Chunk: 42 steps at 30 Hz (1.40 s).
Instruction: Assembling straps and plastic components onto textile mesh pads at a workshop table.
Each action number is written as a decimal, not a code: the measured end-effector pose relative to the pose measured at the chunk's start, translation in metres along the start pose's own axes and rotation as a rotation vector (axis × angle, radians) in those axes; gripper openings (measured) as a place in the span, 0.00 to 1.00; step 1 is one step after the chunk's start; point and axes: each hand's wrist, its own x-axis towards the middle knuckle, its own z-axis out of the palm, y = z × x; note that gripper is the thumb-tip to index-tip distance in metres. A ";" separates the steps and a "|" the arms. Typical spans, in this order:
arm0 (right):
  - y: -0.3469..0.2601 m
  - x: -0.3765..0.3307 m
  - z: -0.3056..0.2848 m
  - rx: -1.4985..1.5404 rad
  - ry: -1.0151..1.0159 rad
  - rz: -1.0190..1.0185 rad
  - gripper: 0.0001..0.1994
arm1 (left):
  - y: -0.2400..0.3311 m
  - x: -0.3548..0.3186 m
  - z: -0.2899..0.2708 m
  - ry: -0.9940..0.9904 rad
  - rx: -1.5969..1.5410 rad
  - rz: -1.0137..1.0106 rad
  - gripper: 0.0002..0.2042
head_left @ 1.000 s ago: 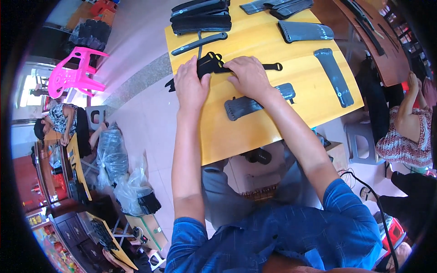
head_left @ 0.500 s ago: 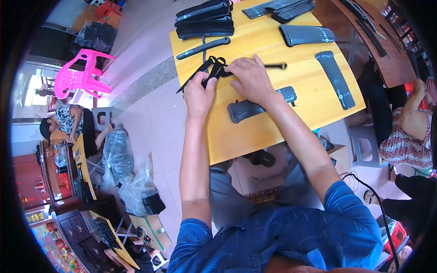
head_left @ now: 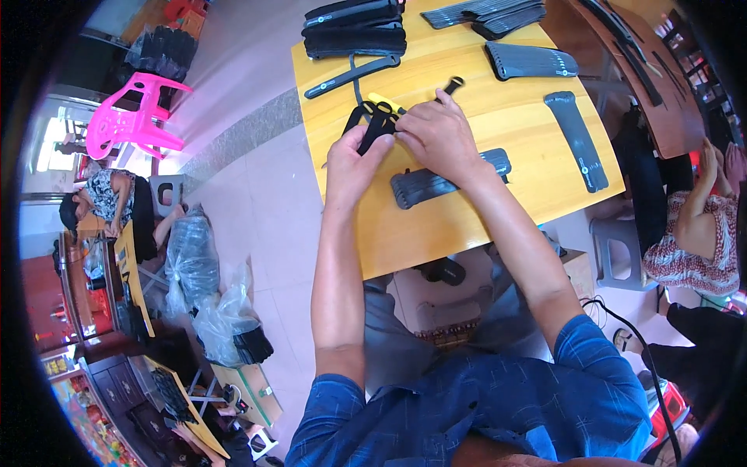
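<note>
My left hand (head_left: 356, 165) is closed round a bunch of black straps (head_left: 380, 131) whose looped ends stick up past the fingers. Close beside it, my right hand (head_left: 442, 138) pinches at the straps' right side. A black strap with a ring-like end (head_left: 453, 86) rises from behind the right hand's knuckles. Just beyond the straps shows a slim yellow piece (head_left: 385, 102), partly hidden. Below my right hand lies a stack of dark flat strips (head_left: 424, 188), bound in a bundle; the right wrist covers part of it.
On the yellow table (head_left: 420, 241) are a single dark strip (head_left: 350, 76), black bundles (head_left: 354, 35) at the far left, grey strips (head_left: 482, 14), and dark bundles (head_left: 533, 61) (head_left: 576, 144) at right. A pink chair (head_left: 136, 117) and bagged goods (head_left: 192, 257) stand left. People sit both sides.
The ring-ended strap now points up and away instead of rightward. My right hand has turned and dropped slightly beside the left. The yellow piece has come into sight. The view has shifted slightly.
</note>
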 end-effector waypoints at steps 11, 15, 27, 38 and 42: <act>0.011 0.001 -0.016 0.019 0.039 0.011 0.05 | 0.010 -0.001 -0.007 -0.058 0.148 -0.009 0.07; 0.074 0.004 -0.063 0.283 0.630 0.471 0.03 | 0.011 -0.009 -0.023 0.082 0.312 -0.013 0.07; 0.008 0.010 -0.106 1.256 0.682 0.356 0.07 | 0.024 -0.017 0.003 0.123 0.406 0.552 0.26; 0.016 -0.023 -0.086 1.168 0.708 0.672 0.07 | 0.040 -0.054 0.004 -0.536 -0.529 -0.252 0.20; 0.014 -0.047 -0.088 1.174 0.664 0.745 0.06 | 0.028 -0.060 0.005 -0.411 -0.422 -0.275 0.08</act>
